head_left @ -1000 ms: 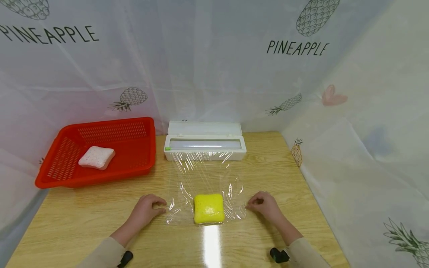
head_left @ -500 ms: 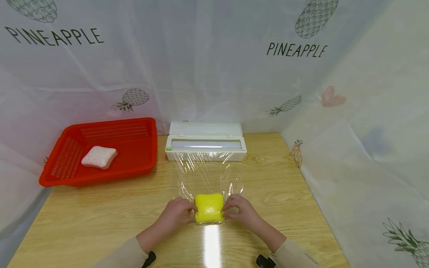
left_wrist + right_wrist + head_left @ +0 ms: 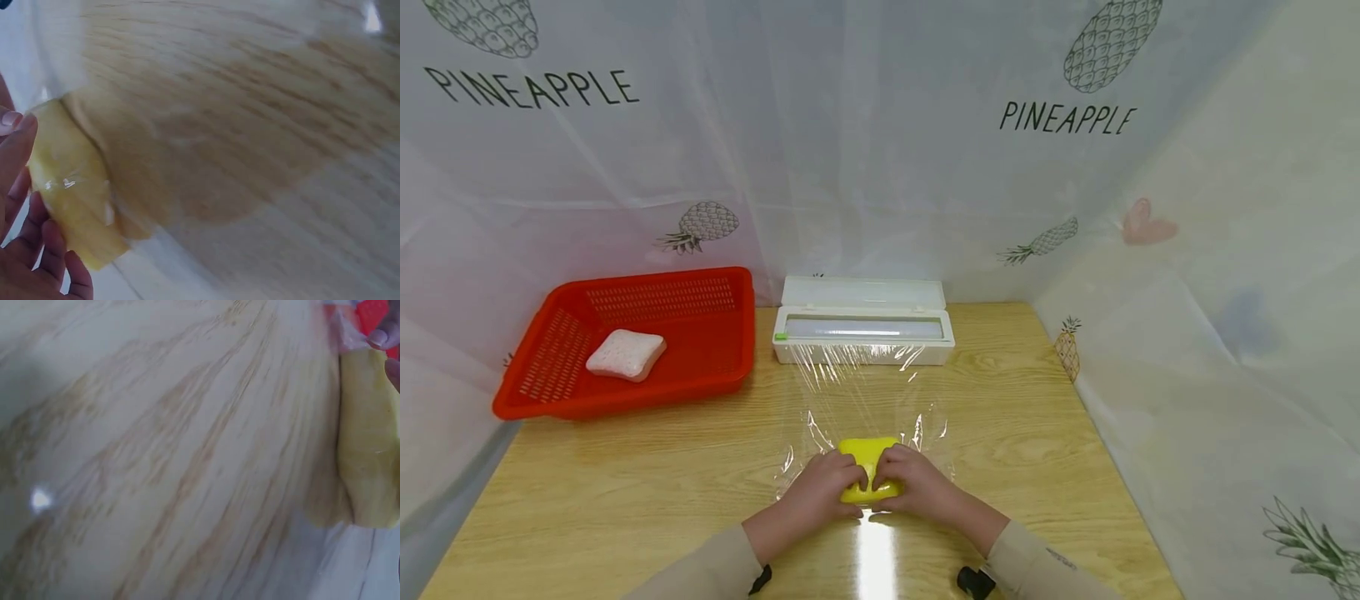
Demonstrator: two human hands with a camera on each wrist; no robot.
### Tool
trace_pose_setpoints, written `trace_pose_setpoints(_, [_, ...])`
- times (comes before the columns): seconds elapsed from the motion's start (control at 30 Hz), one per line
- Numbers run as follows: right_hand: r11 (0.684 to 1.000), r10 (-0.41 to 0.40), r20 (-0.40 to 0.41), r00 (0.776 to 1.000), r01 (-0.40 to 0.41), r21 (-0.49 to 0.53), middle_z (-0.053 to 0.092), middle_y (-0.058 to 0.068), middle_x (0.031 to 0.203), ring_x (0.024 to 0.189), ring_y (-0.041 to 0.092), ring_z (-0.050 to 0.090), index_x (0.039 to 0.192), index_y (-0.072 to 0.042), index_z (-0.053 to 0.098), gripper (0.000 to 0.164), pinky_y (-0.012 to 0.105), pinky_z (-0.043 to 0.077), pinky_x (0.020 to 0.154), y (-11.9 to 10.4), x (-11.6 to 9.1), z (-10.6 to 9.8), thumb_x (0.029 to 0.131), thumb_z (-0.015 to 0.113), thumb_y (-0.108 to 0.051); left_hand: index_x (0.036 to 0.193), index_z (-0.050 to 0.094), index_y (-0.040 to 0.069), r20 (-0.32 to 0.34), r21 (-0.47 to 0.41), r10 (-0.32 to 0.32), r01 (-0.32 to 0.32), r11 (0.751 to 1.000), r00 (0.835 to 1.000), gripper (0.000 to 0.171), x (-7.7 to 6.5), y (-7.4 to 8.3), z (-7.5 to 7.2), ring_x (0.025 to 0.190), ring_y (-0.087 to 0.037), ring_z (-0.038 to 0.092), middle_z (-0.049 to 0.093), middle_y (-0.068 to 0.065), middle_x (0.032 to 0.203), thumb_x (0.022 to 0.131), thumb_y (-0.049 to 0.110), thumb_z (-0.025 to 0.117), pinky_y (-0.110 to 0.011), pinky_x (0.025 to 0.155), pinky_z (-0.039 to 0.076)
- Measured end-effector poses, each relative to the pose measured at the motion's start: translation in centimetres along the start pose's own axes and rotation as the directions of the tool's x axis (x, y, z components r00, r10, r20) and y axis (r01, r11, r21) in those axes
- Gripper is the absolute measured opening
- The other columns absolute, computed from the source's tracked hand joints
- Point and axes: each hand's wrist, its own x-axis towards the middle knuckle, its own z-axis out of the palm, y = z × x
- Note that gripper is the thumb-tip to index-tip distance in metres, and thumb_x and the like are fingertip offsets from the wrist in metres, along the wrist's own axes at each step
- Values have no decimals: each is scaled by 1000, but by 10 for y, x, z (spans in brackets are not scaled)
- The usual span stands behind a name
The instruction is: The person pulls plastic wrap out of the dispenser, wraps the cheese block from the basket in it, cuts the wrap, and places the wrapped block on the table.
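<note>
A yellow sponge (image 3: 867,449) lies on the wooden table, with clear cling film (image 3: 850,396) over it. That film runs back to a white cling film dispenser (image 3: 865,354) whose lid stands up. My left hand (image 3: 823,487) grips the sponge's left half, fingers curled over its top and thumb at the near edge. From the other side my right hand (image 3: 919,485) grips it likewise, the fingertips of both hands close together. Shiny film shows on the sponge (image 3: 72,169) in the left wrist view. Only fingertips of the right hand appear beside the sponge (image 3: 369,431) in the right wrist view.
At the back left stands a red plastic basket (image 3: 640,407), holding a pale pink sponge (image 3: 626,355). Behind the table hangs a pineapple-print curtain (image 3: 865,167), which also covers the right side.
Both hands have come inward from the film's two near corners to the yellow sponge and now curl over its top. The basket and dispenser have stayed in place.
</note>
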Motion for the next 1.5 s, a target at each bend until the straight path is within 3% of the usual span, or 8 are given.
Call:
trace_pose_setpoints(0.2, [998, 43, 44, 998, -41, -42, 55, -11, 90, 87, 5, 48, 88, -17, 68, 29, 16, 41, 78, 1, 1, 3, 70, 88, -27, 85, 61, 22, -52, 15, 20, -19, 1000, 998, 37, 0, -4, 10, 78, -9, 44, 52, 14, 82, 63, 31, 89, -29, 70, 41])
trace_pose_setpoints(0.43, [992, -35, 11, 999, 36, -121, 59, -11, 89, 83, 5, 54, 87, -16, 68, 24, 15, 44, 76, 6, 5, -2, 74, 86, -27, 85, 61, 22, -70, -77, -19, 14, 997, 997, 30, 3, -7, 8, 78, -8, 44, 49, 15, 80, 70, 23, 87, -27, 72, 42])
trace_pose_setpoints(0.73, [998, 51, 1, 999, -51, 29, 62, -6, 86, 78, 6, 58, 90, -14, 63, 27, 17, 49, 71, 8, 20, -27, 76, 85, -18, 95, 65, 18, -80, -212, -110, 91, 973, 991, 28, 14, -10, -15, 83, -9, 46, 53, 14, 85, 75, 18, 85, -26, 73, 45])
trace_pose_setpoints(1.07, [997, 6, -8, 1000, -6, 80, 66, -5, 92, 82, 7, 60, 87, -13, 67, 15, 27, 53, 67, 27, 35, -43, 80, 81, -12, 92, 62, 19, -85, -170, -108, 93, 981, 991, 16, 29, -14, -36, 82, -12, 52, 57, 8, 90, 85, 18, 76, -30, 72, 48])
trace_pose_setpoints(1.23, [992, 84, 33, 996, -86, 87, 68, -3, 97, 85, 10, 62, 92, -12, 71, 20, 35, 55, 71, 33, 41, -54, 79, 82, -21, 90, 65, 19, -95, -120, -110, 98, 988, 989, 12, 37, -20, -39, 84, -13, 57, 58, 5, 93, 86, 17, 76, -29, 72, 51])
trace_pose_setpoints(1.33, [978, 168, 77, 983, -176, 115, 68, -2, 104, 91, 12, 62, 99, -10, 72, 29, 39, 55, 78, 36, 43, -59, 79, 83, -28, 91, 67, 18, -94, -121, -131, 119, 985, 987, 9, 42, -24, -40, 83, -11, 57, 58, 5, 93, 88, 21, 75, -28, 73, 51])
trace_pose_setpoints(1.5, [953, 269, 135, 954, -284, 109, 66, -3, 113, 104, 15, 60, 108, -12, 69, 40, 39, 51, 89, 43, 47, -61, 78, 83, -34, 94, 69, 14, -107, -77, -141, 133, 988, 984, 34, 49, -29, -43, 84, -16, 58, 61, 4, 93, 79, 42, 80, -38, 81, 48])
